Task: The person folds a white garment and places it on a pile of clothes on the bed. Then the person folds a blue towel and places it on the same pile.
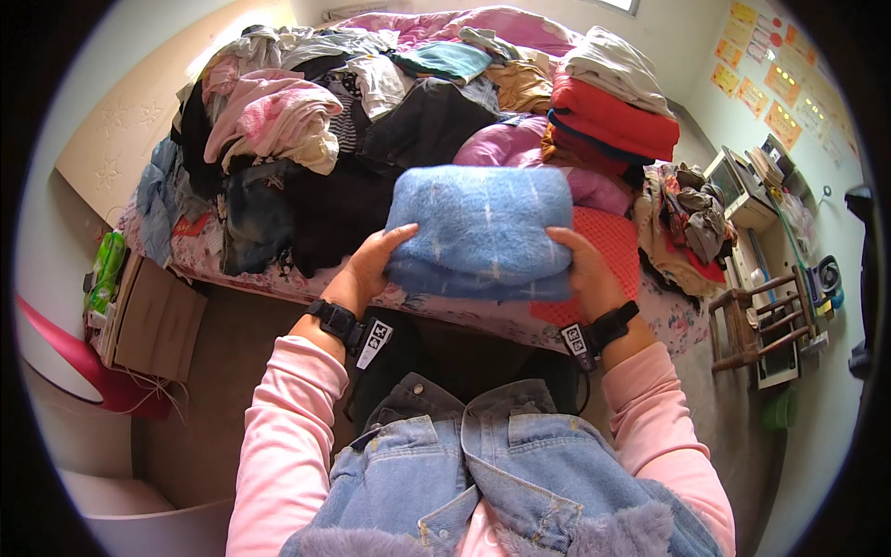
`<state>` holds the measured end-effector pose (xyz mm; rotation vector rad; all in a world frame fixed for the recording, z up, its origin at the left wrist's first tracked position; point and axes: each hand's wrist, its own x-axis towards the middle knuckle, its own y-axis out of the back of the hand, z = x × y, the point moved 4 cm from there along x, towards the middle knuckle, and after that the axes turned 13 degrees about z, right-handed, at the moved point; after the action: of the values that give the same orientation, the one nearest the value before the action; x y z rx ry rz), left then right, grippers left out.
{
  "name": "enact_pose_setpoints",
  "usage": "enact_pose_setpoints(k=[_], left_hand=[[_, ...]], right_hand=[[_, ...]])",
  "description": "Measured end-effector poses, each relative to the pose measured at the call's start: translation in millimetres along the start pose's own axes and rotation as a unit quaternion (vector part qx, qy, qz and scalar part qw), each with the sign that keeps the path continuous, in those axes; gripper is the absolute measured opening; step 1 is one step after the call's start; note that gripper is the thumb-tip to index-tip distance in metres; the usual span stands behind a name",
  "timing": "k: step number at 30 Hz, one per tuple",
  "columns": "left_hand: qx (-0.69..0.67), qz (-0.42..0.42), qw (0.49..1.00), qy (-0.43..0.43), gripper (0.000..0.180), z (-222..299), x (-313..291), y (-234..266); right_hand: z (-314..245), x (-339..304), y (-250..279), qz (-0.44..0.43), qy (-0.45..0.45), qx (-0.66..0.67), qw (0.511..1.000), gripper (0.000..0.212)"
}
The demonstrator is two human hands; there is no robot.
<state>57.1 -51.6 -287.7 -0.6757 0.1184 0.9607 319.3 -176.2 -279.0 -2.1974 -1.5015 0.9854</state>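
A folded, fuzzy blue garment (483, 223) with thin white lines is held up above the near edge of the bed (650, 316). My left hand (376, 258) grips its left side, thumb on the top face. On the opposite side my right hand (587, 267) grips it the same way; the fingers of both hands are mostly hidden beneath. Behind the garment to the right stands a stack of folded clothes (617, 107), white on top of red. A red textured cloth (603, 246) lies beside my right hand.
A big loose heap of clothes (278, 121) covers the bed's left and middle. More clothes (687, 223) hang at the right end, near a wooden stool (756, 320). A bedside cabinet (153, 316) stands at the left, next to a pink-rimmed object (88, 362).
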Motion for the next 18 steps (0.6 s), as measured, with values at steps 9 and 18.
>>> enact_pose_setpoints(k=[9,18], left_hand=[[0.303,0.094,0.948,0.019,0.064,-49.8,24.8,-0.2],[0.214,0.094,0.972,0.042,0.061,-70.6,60.4,46.9]], right_hand=[[9.7,-7.1,65.3,0.1,0.038,-0.075,0.991,0.051],[12.5,-7.0,63.8,0.086,-0.02,-0.089,0.992,0.061]])
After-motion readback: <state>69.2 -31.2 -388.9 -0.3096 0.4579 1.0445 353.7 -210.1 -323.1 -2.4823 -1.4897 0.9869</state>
